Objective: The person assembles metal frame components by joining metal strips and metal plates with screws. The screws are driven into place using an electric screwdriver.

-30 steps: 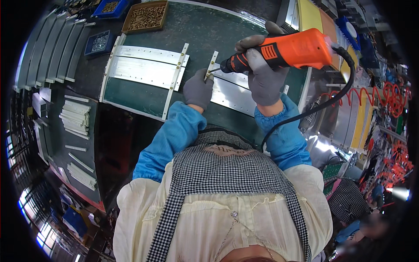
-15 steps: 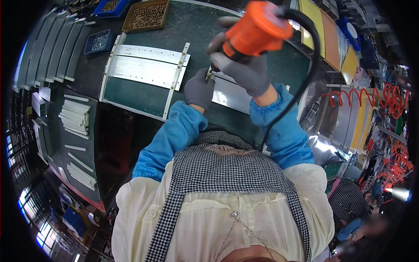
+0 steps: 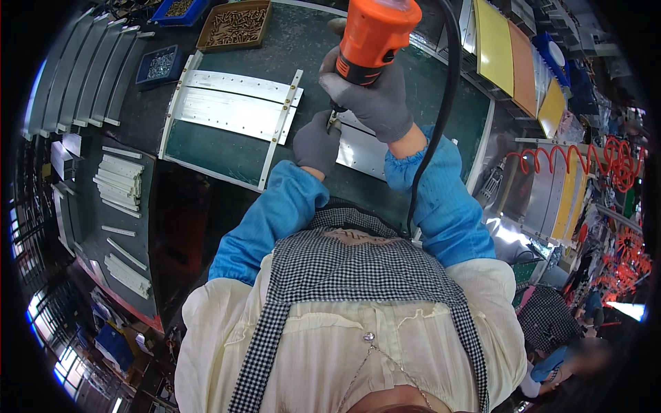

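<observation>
My right hand (image 3: 377, 103), in a grey glove, is wrapped round the lower body of an orange power screwdriver (image 3: 377, 34) with a black cord. The tool points down, and its tip meets the fingers of my gloved left hand (image 3: 317, 144). Those fingers are pinched on a small metal piece (image 3: 333, 122), its kind mostly hidden. Beneath both hands lies a silver metal panel (image 3: 361, 153), partly covered by them. To the left is another pair of silver panels (image 3: 224, 110), crossed by a narrow strip with brass-coloured fasteners (image 3: 283, 113).
A brown tray of brass-coloured screws (image 3: 233, 45) and blue bins (image 3: 158, 82) of small fasteners stand at the far left. The black cord (image 3: 451, 82) hangs across my right forearm. White strips (image 3: 118, 180) lie on a side table. A person (image 3: 551, 316) is at lower right.
The power screwdriver and my right hand have shifted left, and the tool now stands more upright. The cord swung left with it. My left hand has stayed nearly in place.
</observation>
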Available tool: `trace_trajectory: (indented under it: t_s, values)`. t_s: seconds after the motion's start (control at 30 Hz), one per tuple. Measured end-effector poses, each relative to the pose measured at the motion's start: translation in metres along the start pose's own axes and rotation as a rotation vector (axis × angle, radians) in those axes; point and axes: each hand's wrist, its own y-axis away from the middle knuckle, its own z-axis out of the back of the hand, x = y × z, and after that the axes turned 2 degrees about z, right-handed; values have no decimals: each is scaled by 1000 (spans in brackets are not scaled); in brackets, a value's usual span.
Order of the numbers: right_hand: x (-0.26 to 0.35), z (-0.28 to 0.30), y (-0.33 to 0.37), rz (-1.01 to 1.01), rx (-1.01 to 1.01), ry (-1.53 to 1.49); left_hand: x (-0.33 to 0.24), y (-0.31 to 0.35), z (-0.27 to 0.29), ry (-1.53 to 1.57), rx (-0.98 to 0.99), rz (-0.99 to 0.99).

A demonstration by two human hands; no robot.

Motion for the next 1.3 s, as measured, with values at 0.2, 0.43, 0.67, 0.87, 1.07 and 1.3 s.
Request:
trace_trajectory:
  t_s: [0.2,0.43,0.67,0.87,1.07,1.3]
  values:
    - [5,2,8,258,-74,38,5,-1,-3,-40,-5,-45]
    - [12,1,20,163,-57,-85,0,2,1,43,-26,-16]
    - [9,-2,29,105,-157,-109,-2,3,4,33,-13,-13]
    - [3,5,28,162,-190,-104,1,2,-1,94,-36,-3]
    - [12,0,25,121,-42,-194,12,-3,-8,-122,21,-48]
    - [2,-38,19,194,51,99,124,-40,-95,689,-56,-57]
